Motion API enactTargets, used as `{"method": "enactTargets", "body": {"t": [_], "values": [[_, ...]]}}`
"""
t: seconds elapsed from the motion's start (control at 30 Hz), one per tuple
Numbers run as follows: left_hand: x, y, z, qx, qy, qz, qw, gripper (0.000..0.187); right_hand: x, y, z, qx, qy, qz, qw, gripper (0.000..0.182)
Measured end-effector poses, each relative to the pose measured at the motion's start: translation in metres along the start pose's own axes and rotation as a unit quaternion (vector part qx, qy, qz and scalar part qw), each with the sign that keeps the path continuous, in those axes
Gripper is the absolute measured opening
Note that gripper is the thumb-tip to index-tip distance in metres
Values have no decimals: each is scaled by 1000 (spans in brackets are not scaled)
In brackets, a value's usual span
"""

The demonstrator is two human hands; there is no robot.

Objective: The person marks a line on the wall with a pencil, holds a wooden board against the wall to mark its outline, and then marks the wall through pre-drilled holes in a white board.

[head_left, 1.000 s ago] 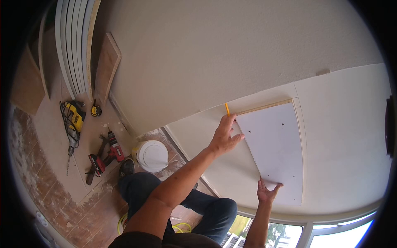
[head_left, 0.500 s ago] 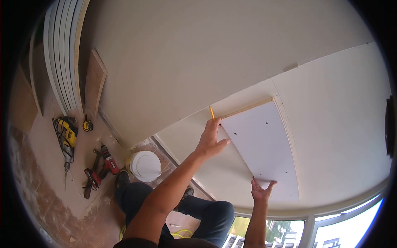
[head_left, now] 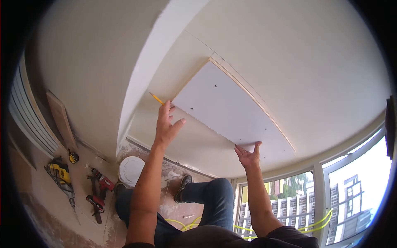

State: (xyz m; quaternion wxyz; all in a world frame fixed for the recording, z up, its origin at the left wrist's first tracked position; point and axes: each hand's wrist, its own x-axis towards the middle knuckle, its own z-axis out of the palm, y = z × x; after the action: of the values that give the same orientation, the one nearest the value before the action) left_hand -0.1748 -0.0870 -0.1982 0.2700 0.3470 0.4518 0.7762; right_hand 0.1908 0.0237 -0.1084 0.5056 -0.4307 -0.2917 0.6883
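Observation:
A white board (head_left: 223,105) with pale wood edges and several small dark holes lies against the wall in front of me. My left hand (head_left: 166,128) is at its lower left corner, fingertips touching the edge, thumb held apart. A yellow pencil (head_left: 156,98) sticks out from between the fingers of that hand. Farther right, my right hand (head_left: 249,157) supports the lower edge of the board, with the thumb up on its face and the fingers by the edge. What the fingertips do behind the board is hidden.
On the floor at left lie a yellow corded drill (head_left: 62,175), a red cordless drill (head_left: 101,182), a hammer (head_left: 94,192) and a tape measure (head_left: 73,157). A white-lidded bucket (head_left: 131,170) stands by the wall. Curved panels (head_left: 33,107) lean at far left; windows (head_left: 285,190) are at right.
My view has swung right, showing the wall's projecting edge and more window. The board appears farther left and more slanted. Both hands stay at its lower edge, the pencil still in the left.

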Motion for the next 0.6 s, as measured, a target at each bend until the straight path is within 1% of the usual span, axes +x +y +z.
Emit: {"method": "enactTargets", "body": {"t": [0.07,0.17,0.3,0.4,0.5,0.6], "values": [[0,-14,-3,-11,29,5,1000,89,1,-1,-1,24,-5,10,1000,131],[-1,-8,-11,17,39,-1,999,85,5,-2,-3,32,-1,3,999,128],[-3,-6,-8,-2,23,-8,1000,79,7,-1,-8,34,2,-1,999,126],[-3,-4,6,-32,13,-7,999,77,8,0,-7,38,4,2,999,126],[1,-8,15,-14,17,-9,1000,75,10,-1,-10,43,4,5,999,126],[11,-16,19,-24,67,15,997,69,8,1,-10,41,6,-2,999,126]]}}
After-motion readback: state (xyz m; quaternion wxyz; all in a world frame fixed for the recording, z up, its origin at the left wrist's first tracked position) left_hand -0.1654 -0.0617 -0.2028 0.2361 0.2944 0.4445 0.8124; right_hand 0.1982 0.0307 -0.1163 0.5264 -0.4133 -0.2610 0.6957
